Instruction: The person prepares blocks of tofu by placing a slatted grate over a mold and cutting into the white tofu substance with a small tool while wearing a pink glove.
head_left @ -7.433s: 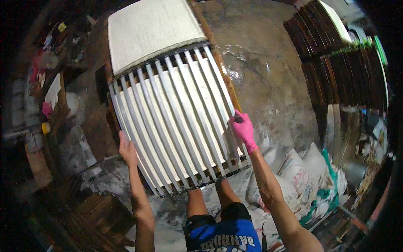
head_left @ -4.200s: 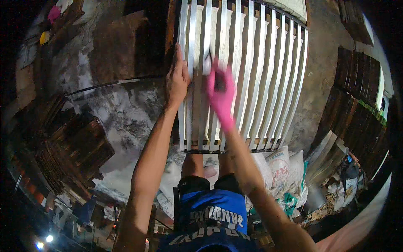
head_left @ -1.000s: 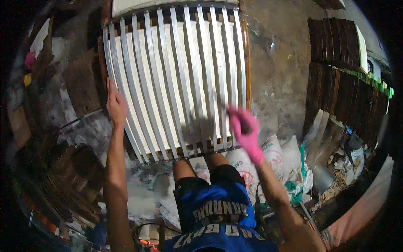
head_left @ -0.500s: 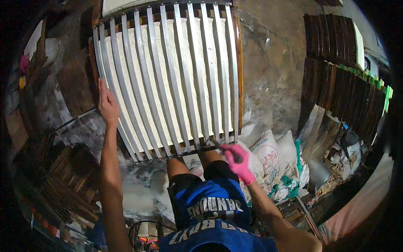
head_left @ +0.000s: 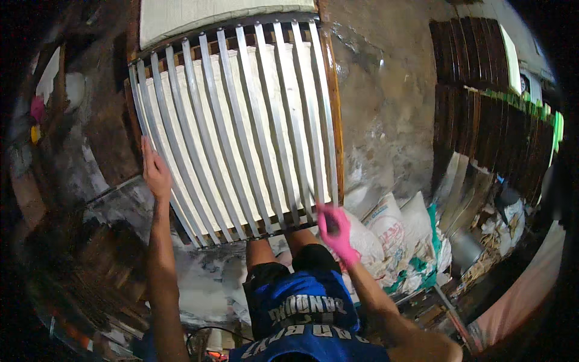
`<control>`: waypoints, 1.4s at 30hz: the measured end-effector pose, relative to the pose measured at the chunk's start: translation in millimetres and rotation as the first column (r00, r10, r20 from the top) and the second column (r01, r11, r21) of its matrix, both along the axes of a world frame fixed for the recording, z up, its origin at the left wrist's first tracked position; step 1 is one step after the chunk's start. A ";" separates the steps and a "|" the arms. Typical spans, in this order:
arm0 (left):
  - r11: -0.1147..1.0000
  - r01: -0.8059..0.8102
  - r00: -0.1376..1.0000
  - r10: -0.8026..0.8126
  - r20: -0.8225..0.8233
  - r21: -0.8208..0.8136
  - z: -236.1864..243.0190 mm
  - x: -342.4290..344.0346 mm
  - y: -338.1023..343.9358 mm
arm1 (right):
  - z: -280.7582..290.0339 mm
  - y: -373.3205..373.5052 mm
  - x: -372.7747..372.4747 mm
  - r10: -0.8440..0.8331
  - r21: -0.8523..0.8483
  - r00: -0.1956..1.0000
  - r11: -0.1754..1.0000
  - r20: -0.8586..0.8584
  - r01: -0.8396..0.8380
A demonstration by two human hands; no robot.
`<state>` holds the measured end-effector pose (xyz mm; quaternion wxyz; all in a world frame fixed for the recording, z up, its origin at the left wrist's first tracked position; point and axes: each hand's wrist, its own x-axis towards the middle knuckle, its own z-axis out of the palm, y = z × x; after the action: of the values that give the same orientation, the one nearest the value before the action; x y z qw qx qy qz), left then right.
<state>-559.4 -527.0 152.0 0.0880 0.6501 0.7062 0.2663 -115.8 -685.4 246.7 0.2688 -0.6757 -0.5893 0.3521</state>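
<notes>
A metal grid of long parallel bars [head_left: 226, 120] lies over a white, soft-looking slab [head_left: 265, 130] in a wooden frame [head_left: 335, 114]. My bare left hand [head_left: 157, 172] rests along the grid's left edge, its fingers stretched out and pointing away from me. My right hand [head_left: 335, 232], in a pink glove, is closed at the near right corner of the grid. It grips a thin, dark, knife-like tool [head_left: 312, 194], blurred, whose tip points away from me between the bars close to the slab's near edge.
Another white slab [head_left: 223, 15] lies beyond the grid. White sacks [head_left: 386, 226] stand to the right of my legs, near a metal pot [head_left: 465, 248]. Dark wooden panels [head_left: 476, 54] are stacked at the far right. More wooden boards [head_left: 90, 253] lie at the lower left.
The grid and slab sit lower in the view, showing more of the far slab. My left hand keeps to the grid's edge. The tool in my right hand has swung from pointing leftward to pointing away.
</notes>
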 end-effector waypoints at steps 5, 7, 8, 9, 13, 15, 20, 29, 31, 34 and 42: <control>1.000 0.004 0.998 -0.003 0.059 -0.013 2.1 3.4 3.1 | 26.0 80.5 45.6 -0.062 0.044 0.981 0.996 -0.184 0.071; 0.999 -0.005 0.998 0.008 0.054 -0.038 7.9 6.0 1.1 | 0.4 199.6 33.0 -0.008 0.333 0.997 0.943 0.074 -0.017; 0.997 -0.025 0.998 0.029 0.048 -0.076 11.5 5.0 1.6 | 0.3 257.3 17.9 0.012 0.374 0.982 0.924 0.186 -0.082; 0.997 -0.002 0.998 0.007 0.058 -0.074 6.3 15.2 7.1 | -10.1 302.2 15.8 0.066 0.427 0.982 0.894 0.177 -0.137; 0.994 0.007 0.999 -0.002 0.048 -0.107 -7.6 34.1 10.6 | -66.6 322.1 10.5 -0.064 0.315 0.984 0.942 -0.164 0.113; 0.996 -0.006 1.000 0.009 0.024 -0.093 1.0 16.3 1.3 | -83.3 210.6 -2.3 -0.141 0.272 0.951 0.937 -0.276 0.218; 0.992 -0.071 0.996 0.077 0.055 -0.103 6.7 3.7 1.8 | 11.5 -72.6 37.6 -0.270 -0.217 0.944 0.949 -0.189 0.228; 0.891 -0.425 0.905 0.422 -0.054 -0.157 55.8 16.6 4.7 | 81.5 -34.8 77.0 -0.243 0.225 0.966 0.949 0.087 0.219; 0.909 -0.405 0.871 0.416 0.262 -0.096 83.4 78.0 -0.2 | 104.1 -57.5 98.1 -0.235 0.362 0.900 0.927 0.366 0.095; 0.858 -0.495 0.812 0.402 0.423 0.136 157.1 66.7 -42.1 | 115.7 -80.1 78.6 -0.350 0.114 0.911 0.918 -0.220 0.380; 0.756 -0.625 0.695 0.424 0.581 0.196 329.8 111.7 -222.1 | 323.7 -78.8 31.1 -0.060 0.776 0.978 0.619 0.200 -0.121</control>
<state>-447.7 -749.1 481.9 0.0598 0.3272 0.7506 0.5709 -84.7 -764.3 570.3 0.4679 -0.5132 -0.7195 -0.0080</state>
